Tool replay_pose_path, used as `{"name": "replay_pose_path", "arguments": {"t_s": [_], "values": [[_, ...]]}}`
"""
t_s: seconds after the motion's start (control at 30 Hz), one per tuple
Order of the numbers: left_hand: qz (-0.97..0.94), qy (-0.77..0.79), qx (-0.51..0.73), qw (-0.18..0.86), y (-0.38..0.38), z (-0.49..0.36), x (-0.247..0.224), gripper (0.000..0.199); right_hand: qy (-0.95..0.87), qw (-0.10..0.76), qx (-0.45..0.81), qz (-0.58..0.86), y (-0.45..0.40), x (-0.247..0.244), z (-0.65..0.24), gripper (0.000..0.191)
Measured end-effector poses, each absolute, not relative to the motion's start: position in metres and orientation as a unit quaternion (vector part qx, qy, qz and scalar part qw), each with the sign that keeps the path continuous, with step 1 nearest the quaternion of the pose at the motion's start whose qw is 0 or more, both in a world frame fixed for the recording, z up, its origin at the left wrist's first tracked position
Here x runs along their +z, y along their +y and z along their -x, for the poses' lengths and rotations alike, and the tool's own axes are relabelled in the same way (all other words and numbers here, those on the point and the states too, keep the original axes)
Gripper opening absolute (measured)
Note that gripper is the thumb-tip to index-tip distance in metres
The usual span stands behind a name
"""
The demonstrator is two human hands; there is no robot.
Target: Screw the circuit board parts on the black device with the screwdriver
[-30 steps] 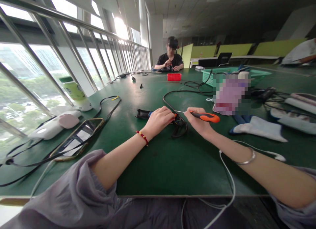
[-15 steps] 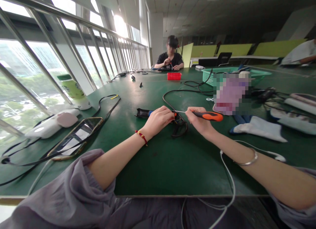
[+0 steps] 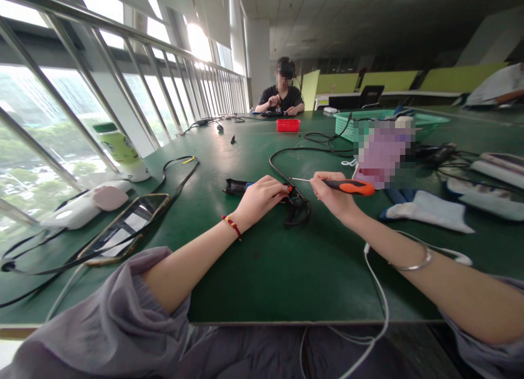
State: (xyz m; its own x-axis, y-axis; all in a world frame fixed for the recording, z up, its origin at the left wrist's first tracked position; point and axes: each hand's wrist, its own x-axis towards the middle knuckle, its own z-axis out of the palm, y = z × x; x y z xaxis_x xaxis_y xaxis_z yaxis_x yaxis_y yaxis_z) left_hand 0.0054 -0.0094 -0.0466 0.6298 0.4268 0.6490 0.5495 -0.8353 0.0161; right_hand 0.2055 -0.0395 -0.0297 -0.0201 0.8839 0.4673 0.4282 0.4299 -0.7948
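My left hand (image 3: 264, 200) is closed over a dark, tube-shaped electrical device (image 3: 234, 186) lying on the green table. Its fingers cover the middle of the device; a blue patch and an orange piece show beside them. A black cable (image 3: 282, 151) and small wires come from the device's right end. In my right hand (image 3: 332, 195) is a screwdriver (image 3: 352, 187) with an orange and black handle, held between thumb and fingers. Its thin shaft points left, the tip just above the device's right end, seemingly apart from it.
A phone (image 3: 123, 229) with a black strap, a white device (image 3: 73, 212) and a green cup (image 3: 120, 150) stand left. A red box (image 3: 288, 125), green basket (image 3: 344, 127), gloves (image 3: 429, 210) and white earphone cord (image 3: 387, 308) lie around. A person (image 3: 280, 90) sits opposite.
My right hand has shifted slightly right with the screwdriver, drawing its tip back from the device's end. My left hand stays on the device.
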Motion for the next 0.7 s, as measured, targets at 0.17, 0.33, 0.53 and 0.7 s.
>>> {"name": "replay_pose_path", "arguments": {"t_s": [0.17, 0.33, 0.53, 0.7], "values": [[0.849, -0.338, -0.405, -0.015, -0.0074, -0.0096, -0.0489, 0.004, -0.685, 0.504, 0.223, 0.476, -0.0392, -0.0285, -0.207, 0.034], [0.849, -0.339, -0.405, -0.036, -0.0062, -0.0114, -0.0508, 0.005, -0.685, 0.496, 0.232, 0.481, -0.0412, -0.0274, -0.2048, 0.036], [0.865, -0.328, -0.38, 0.011, -0.0083, -0.0112, -0.0506, 0.007, -0.696, 0.482, 0.241, 0.473, -0.0415, -0.0263, -0.2038, 0.036], [0.906, -0.278, -0.297, 0.119, -0.0085, -0.0079, -0.0478, 0.015, -0.702, 0.473, 0.234, 0.479, -0.0436, -0.0215, -0.2039, 0.038]]}}
